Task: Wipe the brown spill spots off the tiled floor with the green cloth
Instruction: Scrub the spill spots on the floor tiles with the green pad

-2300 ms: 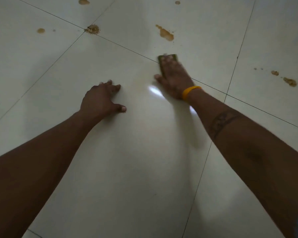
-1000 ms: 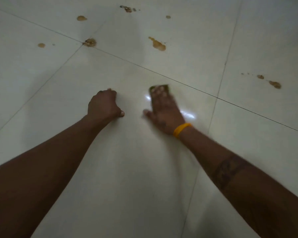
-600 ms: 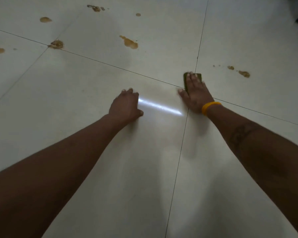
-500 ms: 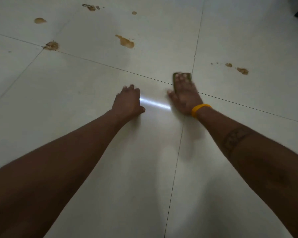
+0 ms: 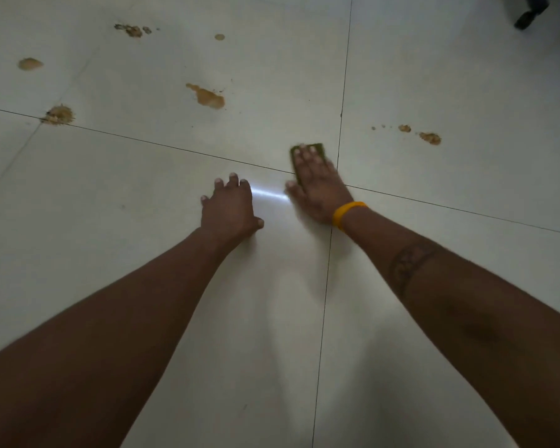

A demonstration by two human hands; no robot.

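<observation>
Head view, floor: pale glossy tiled floor [image 5: 117, 195] with thin dark grout lines; four tiles meet at a joint just right of the right hand.
Head view, right hand: right hand [image 5: 317, 185] lies palm down, fingers straight and together, pressing flat on the cloth; a yellow band [image 5: 348, 212] circles its wrist, and a dark band marking shows on the forearm.
Head view, cloth: flat dark green cloth [image 5: 317, 147] lies on the floor under the right fingers, just left of the vertical grout line and across the horizontal one (only its far edge and left side show).
Head view, left hand: left hand [image 5: 230, 208] is braced on the floor near the right hand, fingers bent at the knuckles with tips on the tile, thumb out to the side, holding nothing.
Head view, spills: elongated brown spill spot [image 5: 207, 97] lies beyond the cloth, apart from it; a splattered brown spot [image 5: 58, 114] sits on a grout joint towards the left edge; small brown spots [image 5: 429, 137] lie right of the cloth; others lie farther off.
Head view, far right corner: a dark object [image 5: 530, 11], partly cut off.
</observation>
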